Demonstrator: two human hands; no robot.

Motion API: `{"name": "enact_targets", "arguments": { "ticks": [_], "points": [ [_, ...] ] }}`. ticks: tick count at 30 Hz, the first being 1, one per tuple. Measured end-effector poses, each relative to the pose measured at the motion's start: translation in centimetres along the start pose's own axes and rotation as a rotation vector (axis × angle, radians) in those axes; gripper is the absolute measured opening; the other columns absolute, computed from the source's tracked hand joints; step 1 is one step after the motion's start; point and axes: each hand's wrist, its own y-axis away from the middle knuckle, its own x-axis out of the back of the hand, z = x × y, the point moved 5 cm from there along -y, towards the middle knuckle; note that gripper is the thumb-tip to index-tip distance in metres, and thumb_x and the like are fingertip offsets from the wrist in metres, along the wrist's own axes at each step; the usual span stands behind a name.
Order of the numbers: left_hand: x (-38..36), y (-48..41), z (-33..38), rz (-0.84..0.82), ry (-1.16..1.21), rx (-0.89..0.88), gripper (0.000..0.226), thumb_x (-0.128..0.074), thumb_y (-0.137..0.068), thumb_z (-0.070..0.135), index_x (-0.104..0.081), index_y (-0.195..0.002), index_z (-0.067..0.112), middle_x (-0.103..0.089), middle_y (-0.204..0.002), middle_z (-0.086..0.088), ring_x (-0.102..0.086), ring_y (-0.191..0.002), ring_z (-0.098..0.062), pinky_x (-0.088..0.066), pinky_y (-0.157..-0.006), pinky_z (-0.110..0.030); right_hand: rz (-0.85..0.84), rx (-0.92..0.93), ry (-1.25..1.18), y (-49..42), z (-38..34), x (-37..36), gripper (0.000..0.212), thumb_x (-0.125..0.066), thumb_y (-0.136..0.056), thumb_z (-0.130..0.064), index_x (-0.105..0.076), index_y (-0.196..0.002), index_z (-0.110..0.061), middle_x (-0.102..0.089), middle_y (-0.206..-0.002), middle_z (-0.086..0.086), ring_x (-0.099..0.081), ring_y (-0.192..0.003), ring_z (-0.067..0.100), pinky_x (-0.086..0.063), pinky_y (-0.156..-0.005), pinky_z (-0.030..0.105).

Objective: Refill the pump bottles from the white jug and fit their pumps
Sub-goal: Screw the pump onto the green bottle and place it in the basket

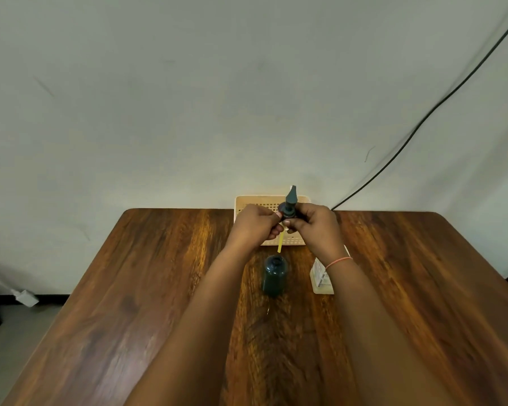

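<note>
Head view: both hands were up over the surface point(147, 288)
Left hand point(254, 227): grip pinched the pump point(289, 205)
Right hand point(313, 227): grip clamped on it too
Bottle point(274, 276): open, upright
Jug point(322, 278): mostly hidden behind right wrist

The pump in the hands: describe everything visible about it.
The pump is dark teal plastic: a spout head pointing up and away, a round collar, and a yellowish dip tube hanging down. Both hands grip it at the collar, left hand and right hand, holding it in the air above the open dark bottle, not touching it.
</note>
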Motion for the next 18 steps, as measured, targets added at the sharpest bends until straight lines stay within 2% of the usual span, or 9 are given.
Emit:
{"name": "enact_targets", "arguments": {
  "ticks": [7, 10, 12, 14, 16, 18],
  "points": [
    [-0.9, -0.9, -2.7, -0.002, -0.018, 0.05, 0.027, -0.051, -0.095, 0.015, -0.068, -0.095, -0.006, -0.061, -0.068, -0.006, -0.053, -0.057, -0.011, -0.047, -0.059, -0.021, -0.008, -0.048, 0.07, 0.2, 2.7, -1.3, 0.031, -0.063, -0.083, -0.004, -0.064, -0.114, -0.008, -0.07, -0.104, 0.011, -0.06, -0.077, 0.011, -0.042, -0.065, 0.007],
    [-1.3, -1.2, -4.0, -0.014, 0.002, 0.078, 0.025, -0.051, -0.095, 0.014, -0.068, -0.096, -0.004, -0.062, -0.073, -0.008, -0.054, -0.062, -0.013, -0.05, -0.067, -0.027, -0.013, -0.065, 0.068, 0.3, 3.6, -1.9, 0.033, -0.062, -0.084, -0.004, -0.062, -0.117, -0.007, -0.068, -0.112, 0.012, -0.058, -0.091, 0.013, -0.044, -0.077, 0.018],
    [-1.5, -1.4, -4.5, -0.006, 0.037, 0.079, 0.023, -0.052, -0.095, 0.014, -0.068, -0.095, -0.003, -0.063, -0.072, -0.006, -0.055, -0.064, -0.014, -0.051, -0.075, -0.033, 0.007, -0.08, 0.043, 0.1, 4.1, -2.0, 0.033, -0.061, -0.085, -0.005, -0.061, -0.118, -0.008, -0.067, -0.114, 0.012, -0.06, -0.095, 0.018, -0.046, -0.079, 0.021],
    [-1.6, -1.6, -4.6, 0.003, 0.06, 0.066, 0.022, -0.052, -0.095, 0.014, -0.069, -0.09, 0.001, -0.063, -0.071, -0.005, -0.055, -0.065, -0.014, -0.05, -0.077, -0.034, 0.019, -0.079, 0.056, -0.3, 4.3, -2.0, 0.032, -0.061, -0.086, -0.007, -0.061, -0.118, -0.009, -0.067, -0.113, 0.012, -0.061, -0.091, 0.016, -0.046, -0.074, 0.013],
    [-1.7, -1.8, -4.6, 0.015, 0.065, 0.052, 0.021, -0.052, -0.095, 0.015, -0.069, -0.085, 0.006, -0.063, -0.071, -0.004, -0.056, -0.066, -0.014, -0.05, -0.076, -0.033, 0.026, -0.069, 0.075, -0.7, 4.5, -2.0, 0.032, -0.061, -0.086, -0.007, -0.061, -0.118, -0.009, -0.067, -0.111, 0.01, -0.058, -0.078, 0.006, -0.041, -0.059, 0.001],
    [-1.8, -1.9, -4.6, 0.036, 0.07, 0.039, 0.021, -0.052, -0.095, 0.016, -0.069, -0.082, 0.01, -0.064, -0.07, -0.002, -0.057, -0.066, -0.013, -0.051, -0.074, -0.031, 0.036, -0.069, 0.073, -0.9, 4.7, -1.9, 0.033, -0.061, -0.085, -0.007, -0.061, -0.118, -0.009, -0.068, -0.109, 0.009, -0.056, -0.073, 0.001, -0.04, -0.055, 0.0]
  ]
}}
